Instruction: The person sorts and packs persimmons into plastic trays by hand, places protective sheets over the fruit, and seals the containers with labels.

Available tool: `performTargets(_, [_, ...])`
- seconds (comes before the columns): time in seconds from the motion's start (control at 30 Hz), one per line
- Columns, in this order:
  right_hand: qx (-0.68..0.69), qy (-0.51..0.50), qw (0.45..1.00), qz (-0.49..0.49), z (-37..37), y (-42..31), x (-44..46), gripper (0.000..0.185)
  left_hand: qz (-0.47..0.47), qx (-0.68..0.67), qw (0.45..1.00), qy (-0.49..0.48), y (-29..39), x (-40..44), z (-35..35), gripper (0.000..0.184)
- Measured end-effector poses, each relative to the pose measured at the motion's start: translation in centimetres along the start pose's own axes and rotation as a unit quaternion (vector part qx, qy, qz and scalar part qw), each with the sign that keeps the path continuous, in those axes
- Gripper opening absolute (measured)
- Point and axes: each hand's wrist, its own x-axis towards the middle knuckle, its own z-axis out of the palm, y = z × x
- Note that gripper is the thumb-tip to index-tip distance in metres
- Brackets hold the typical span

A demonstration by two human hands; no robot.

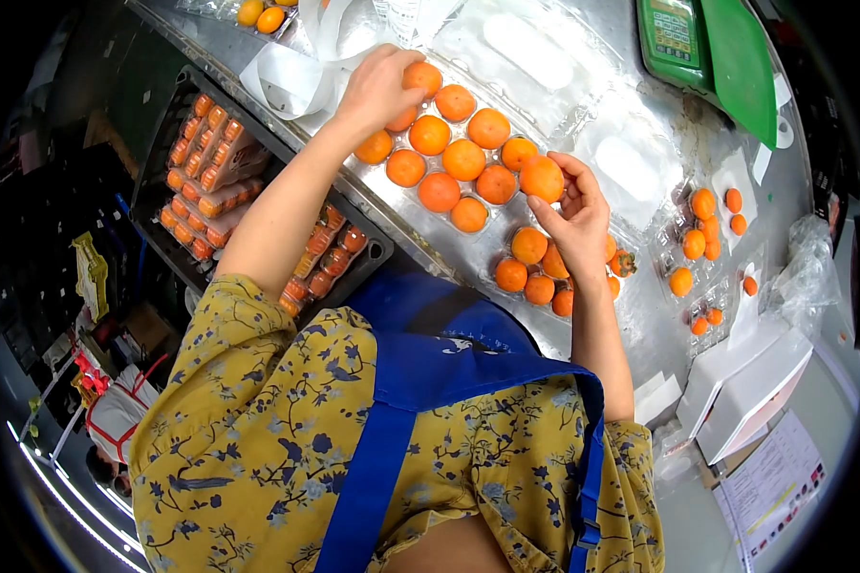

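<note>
Several orange fruits (463, 159) sit in rows in a clear plastic tray on the metal table (420, 239). At the tray's far left corner my left hand (382, 86) has its fingers around a fruit (422, 79). My right hand (580, 215) grips another orange fruit (542, 180) between thumb and fingers, at the right end of the rows. Just below that hand lies a group of loose-looking fruits (529, 245), partly hidden by my right wrist. An empty clear plastic lid (526, 53) lies open beyond the rows.
A green scale (674, 33) stands at the top right. Smaller fruits (703, 204) lie at the right, near a white box (745, 382) and crumpled plastic (812, 272). Black crates (377, 250) with packed fruit stand beside the table's left edge. A person (124, 411) is at the lower left.
</note>
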Motion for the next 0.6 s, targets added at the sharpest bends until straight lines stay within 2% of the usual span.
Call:
performTargets(0.23, [-0.005,0.001,1.000,0.005,-0.2,0.1,-0.1,0.049,-0.010,-0.117,0.993,0.025,-0.8,-0.2,-1.8,0.031])
performTargets(0.33, [-0.001,-0.003,1.000,0.009,-0.3,0.4,-0.1,0.049,0.104,-0.082,0.990,0.036,0.6,-0.5,-1.9,0.031])
performTargets(0.53, [0.004,0.005,1.000,0.026,-1.1,0.7,-0.9,0.048,0.149,-0.021,0.988,0.039,2.0,-0.8,-1.6,0.037])
performTargets(0.6, [-0.004,0.013,0.999,0.051,-2.0,0.7,-1.7,0.048,0.104,-0.040,0.993,0.028,1.6,-0.6,-1.5,0.036])
